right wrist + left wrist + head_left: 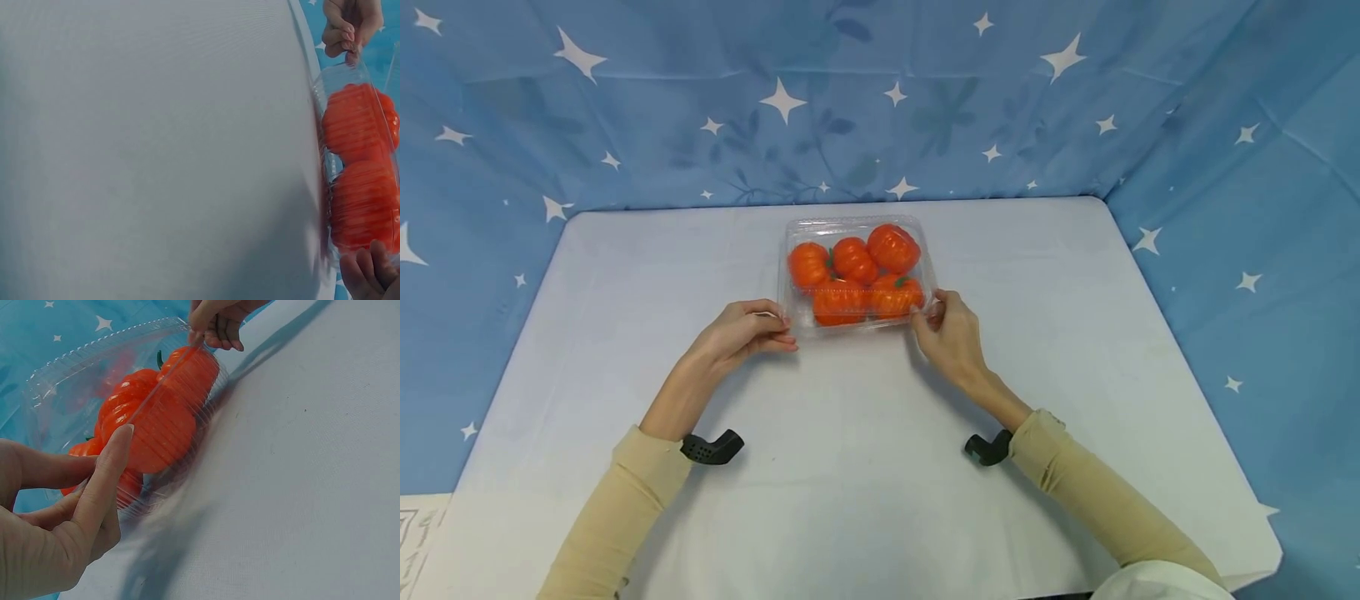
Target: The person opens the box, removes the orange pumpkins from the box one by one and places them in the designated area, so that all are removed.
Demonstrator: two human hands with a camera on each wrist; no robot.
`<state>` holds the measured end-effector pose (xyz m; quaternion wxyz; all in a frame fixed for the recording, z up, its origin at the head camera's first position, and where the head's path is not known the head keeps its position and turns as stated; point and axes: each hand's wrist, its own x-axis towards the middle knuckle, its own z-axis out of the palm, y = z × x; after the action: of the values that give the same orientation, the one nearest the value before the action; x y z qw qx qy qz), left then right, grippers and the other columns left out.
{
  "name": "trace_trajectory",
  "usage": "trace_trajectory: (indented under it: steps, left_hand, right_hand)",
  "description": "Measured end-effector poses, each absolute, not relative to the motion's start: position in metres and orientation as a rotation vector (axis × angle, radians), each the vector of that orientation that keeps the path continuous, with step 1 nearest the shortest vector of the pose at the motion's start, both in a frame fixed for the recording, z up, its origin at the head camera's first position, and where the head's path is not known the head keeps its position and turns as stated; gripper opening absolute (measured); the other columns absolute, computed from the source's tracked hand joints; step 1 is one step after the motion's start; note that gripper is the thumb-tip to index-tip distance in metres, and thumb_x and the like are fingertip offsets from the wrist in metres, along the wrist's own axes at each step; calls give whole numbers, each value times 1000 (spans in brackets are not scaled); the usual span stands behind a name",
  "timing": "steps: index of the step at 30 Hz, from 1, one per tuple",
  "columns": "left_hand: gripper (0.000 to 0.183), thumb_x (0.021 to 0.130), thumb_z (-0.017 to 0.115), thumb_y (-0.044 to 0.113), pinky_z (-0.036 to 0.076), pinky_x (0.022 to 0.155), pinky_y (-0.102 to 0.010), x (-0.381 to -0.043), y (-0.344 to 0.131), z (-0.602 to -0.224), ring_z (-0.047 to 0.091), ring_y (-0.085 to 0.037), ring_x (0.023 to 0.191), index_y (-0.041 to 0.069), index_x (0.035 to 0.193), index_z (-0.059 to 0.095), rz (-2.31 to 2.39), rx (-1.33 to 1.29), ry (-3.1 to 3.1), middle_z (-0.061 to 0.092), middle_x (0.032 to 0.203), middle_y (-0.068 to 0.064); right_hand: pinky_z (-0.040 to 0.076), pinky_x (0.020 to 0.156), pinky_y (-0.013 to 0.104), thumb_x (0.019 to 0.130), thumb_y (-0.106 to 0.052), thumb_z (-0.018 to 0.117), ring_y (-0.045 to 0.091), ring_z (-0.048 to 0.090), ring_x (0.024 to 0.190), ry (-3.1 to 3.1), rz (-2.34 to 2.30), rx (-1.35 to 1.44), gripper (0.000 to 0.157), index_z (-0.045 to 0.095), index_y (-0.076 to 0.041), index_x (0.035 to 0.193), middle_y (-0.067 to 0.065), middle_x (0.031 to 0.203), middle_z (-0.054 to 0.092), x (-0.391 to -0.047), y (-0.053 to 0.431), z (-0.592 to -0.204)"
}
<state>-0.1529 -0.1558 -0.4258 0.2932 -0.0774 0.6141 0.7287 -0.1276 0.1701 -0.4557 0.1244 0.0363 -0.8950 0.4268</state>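
Observation:
A clear plastic clamshell box (802, 313) sits toward the back of the table with several ribbed, orange-red, pumpkin-like pieces (855, 260) inside, some with green stems. My left hand (737, 333) pinches the box's front left corner between thumb and fingers; the left wrist view shows this hand (69, 519) up close. At the front right corner, my right hand (953, 337) grips the edge, its thumb on the near side. Through the ridged front wall (359, 125), the right wrist view shows two of the pieces. Whether the lid is closed, I cannot tell.
A white cloth covers the table (865, 467). Blue curtains (850, 100) with white stars hang behind and at both sides. Black wrist devices (711, 448) sit at both sleeve cuffs. Printed paper (418, 533) shows at the lower left.

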Motion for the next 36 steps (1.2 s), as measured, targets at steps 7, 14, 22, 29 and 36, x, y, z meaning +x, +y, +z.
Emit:
trace_trajectory:
  steps: [7, 14, 22, 29, 36]
  left_hand:
    - [3, 102, 53, -4, 66, 78, -32, -153, -155, -426, 75, -19, 72, -7, 102, 55, 1920, -195, 1670, 66, 90, -16]
    - [11, 102, 53, -5, 66, 78, -31, -154, -159, -424, 75, -18, 73, -9, 111, 53, 1911, -219, 1688, 66, 90, -16]
    - [19, 102, 55, -1, 66, 81, -31, -152, -159, -423, 74, -18, 75, -14, 116, 52, 1846, -188, 1745, 63, 96, -17]
    - [29, 103, 57, 2, 64, 88, -31, -146, -161, -424, 73, -18, 83, -18, 124, 52, 1815, -171, 1812, 60, 110, -23]
    - [19, 102, 56, -1, 64, 88, -33, -141, -164, -428, 74, -20, 83, -12, 117, 53, 1879, -184, 1817, 57, 111, -25]
  right_hand:
    - [58, 70, 30, 97, -15, 63, 26, 68, 77, -2621, 1386, 26, 40, 58, 9, 129, 15, 90, 71, -127, 172, -456]
    - [51, 47, 21, 104, -14, 56, 17, 63, 56, -2566, 1451, 47, 24, 66, 4, 116, 10, 77, 75, -130, 177, -456]
    - [52, 47, 18, 101, -19, 65, 19, 67, 59, -2673, 1412, 102, 30, 67, 4, 121, 16, 91, 77, -133, 187, -447]
    - [62, 59, 26, 104, -17, 62, 16, 66, 61, -2757, 1712, -2, 32, 61, 3, 128, 23, 86, 72, -141, 189, -440]
    - [65, 70, 26, 104, -12, 60, 14, 67, 67, -2689, 2093, -99, 33, 52, 5, 131, 22, 91, 71, -139, 191, -437]
